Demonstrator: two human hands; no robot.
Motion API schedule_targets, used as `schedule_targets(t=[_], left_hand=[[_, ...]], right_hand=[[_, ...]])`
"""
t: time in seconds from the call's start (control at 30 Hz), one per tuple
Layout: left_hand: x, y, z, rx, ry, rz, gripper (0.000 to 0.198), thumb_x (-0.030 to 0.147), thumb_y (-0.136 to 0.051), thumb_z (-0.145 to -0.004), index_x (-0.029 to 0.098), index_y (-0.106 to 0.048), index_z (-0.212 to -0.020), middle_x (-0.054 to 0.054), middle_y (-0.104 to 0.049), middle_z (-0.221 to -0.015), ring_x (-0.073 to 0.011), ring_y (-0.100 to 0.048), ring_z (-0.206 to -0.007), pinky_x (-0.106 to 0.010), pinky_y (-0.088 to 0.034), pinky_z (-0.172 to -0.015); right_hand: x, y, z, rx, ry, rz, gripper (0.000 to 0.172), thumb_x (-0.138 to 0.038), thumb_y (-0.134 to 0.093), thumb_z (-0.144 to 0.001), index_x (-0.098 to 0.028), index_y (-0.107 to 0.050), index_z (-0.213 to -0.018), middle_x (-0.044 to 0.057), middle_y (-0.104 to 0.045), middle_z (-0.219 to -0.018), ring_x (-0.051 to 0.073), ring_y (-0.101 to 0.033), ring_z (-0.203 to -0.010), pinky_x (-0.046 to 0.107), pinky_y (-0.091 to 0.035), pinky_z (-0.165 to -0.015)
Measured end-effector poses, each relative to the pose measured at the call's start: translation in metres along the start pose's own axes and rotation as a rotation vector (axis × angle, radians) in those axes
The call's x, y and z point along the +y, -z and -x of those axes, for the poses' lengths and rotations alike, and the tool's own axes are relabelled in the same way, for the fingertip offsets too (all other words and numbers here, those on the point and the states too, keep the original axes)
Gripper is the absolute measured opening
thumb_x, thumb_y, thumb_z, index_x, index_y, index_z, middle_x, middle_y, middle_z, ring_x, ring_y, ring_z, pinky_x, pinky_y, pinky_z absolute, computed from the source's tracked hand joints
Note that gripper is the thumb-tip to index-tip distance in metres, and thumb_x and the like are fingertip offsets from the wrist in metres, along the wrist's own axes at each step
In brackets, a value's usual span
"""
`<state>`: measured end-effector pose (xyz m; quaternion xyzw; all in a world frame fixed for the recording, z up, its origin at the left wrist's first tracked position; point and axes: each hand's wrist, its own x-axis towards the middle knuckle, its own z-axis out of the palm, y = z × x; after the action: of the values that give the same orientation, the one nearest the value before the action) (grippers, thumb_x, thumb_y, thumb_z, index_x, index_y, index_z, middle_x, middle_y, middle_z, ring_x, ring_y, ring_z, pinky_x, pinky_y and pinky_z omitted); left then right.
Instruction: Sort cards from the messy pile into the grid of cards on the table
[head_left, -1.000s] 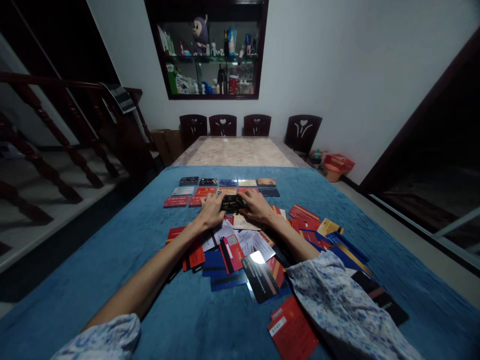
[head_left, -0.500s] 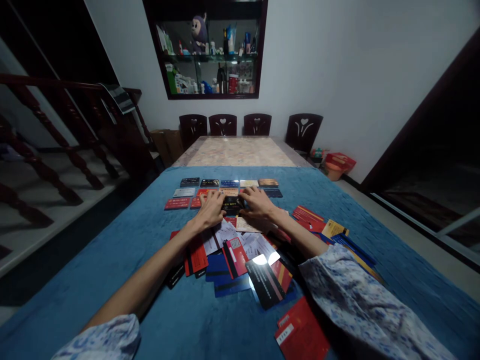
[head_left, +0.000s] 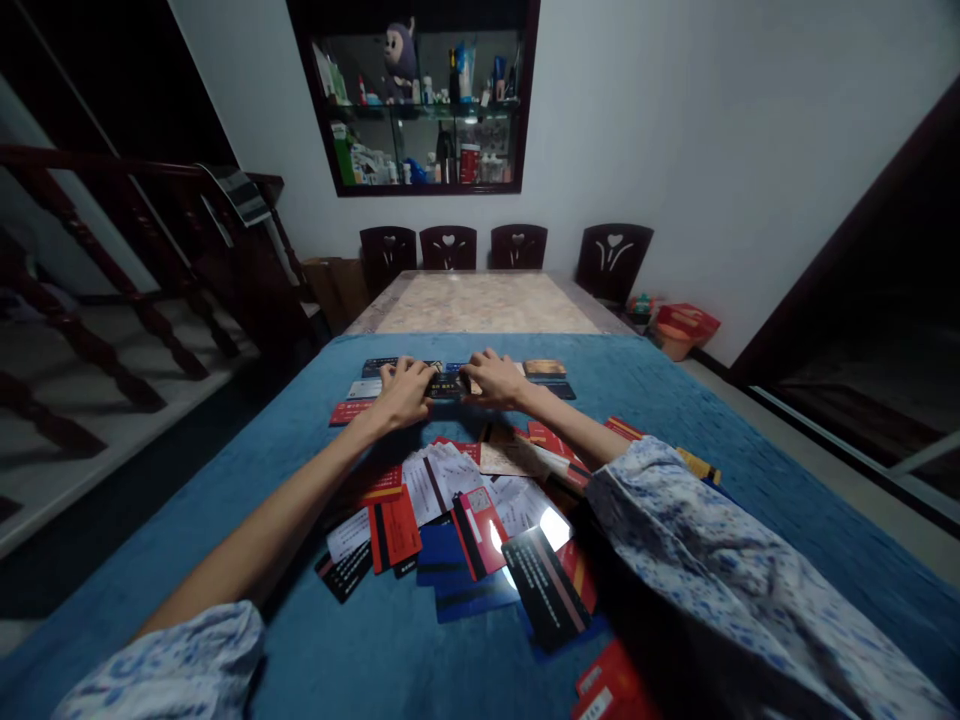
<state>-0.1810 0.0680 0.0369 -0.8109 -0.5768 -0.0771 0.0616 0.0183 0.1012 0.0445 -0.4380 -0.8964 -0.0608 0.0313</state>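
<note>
A black card with gold print (head_left: 448,386) is held by its two short ends between my hands, over the rows of cards on the blue cloth. My left hand (head_left: 406,392) grips its left end with fingers bent. My right hand (head_left: 495,380) pinches the right end. Around them lie a dark card (head_left: 380,367), a pale card (head_left: 363,389), a red card (head_left: 349,412) and a tan card (head_left: 544,367). My hands hide the middle of the rows. Nearer to me, a loose heap holds a black striped card (head_left: 546,588) and a pink-red card (head_left: 478,532).
The blue cloth (head_left: 300,660) covers the near part of the table, with a bare patterned tabletop (head_left: 487,302) beyond. Several dark chairs (head_left: 517,247) stand along the far wall. More red cards (head_left: 616,685) lie under my right sleeve, and a yellow card (head_left: 697,464) lies to the right.
Both hands have moved forward, away from the heap, carrying the black card farther over the rows. The view has shifted slightly.
</note>
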Motion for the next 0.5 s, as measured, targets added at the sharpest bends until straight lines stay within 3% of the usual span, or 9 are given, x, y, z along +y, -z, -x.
schedule_targets(t=[0.27, 0.5], left_hand=[[-0.036, -0.001, -0.029, -0.021, 0.0, -0.043, 0.042, 0.033, -0.061, -0.082, 0.022, -0.06, -0.122, -0.015, -0.059, -0.129, -0.0398, -0.037, -0.13, -0.059, -0.033, -0.101], [-0.063, -0.008, -0.053, -0.059, 0.006, -0.089, 0.05, 0.016, -0.056, -0.074, 0.021, -0.06, -0.124, -0.015, -0.058, -0.129, -0.04, -0.037, -0.131, -0.059, -0.035, -0.099]], right_hand=[[0.004, -0.001, -0.047, -0.003, 0.018, 0.014, 0.049, -0.049, -0.065, -0.087, -0.02, -0.061, -0.126, 0.018, -0.054, -0.131, 0.034, -0.044, -0.12, 0.045, -0.047, -0.09], [0.009, -0.009, -0.081, -0.015, 0.022, -0.011, 0.047, -0.044, -0.064, -0.087, -0.017, -0.062, -0.126, 0.019, -0.054, -0.132, 0.036, -0.043, -0.123, 0.045, -0.047, -0.09]])
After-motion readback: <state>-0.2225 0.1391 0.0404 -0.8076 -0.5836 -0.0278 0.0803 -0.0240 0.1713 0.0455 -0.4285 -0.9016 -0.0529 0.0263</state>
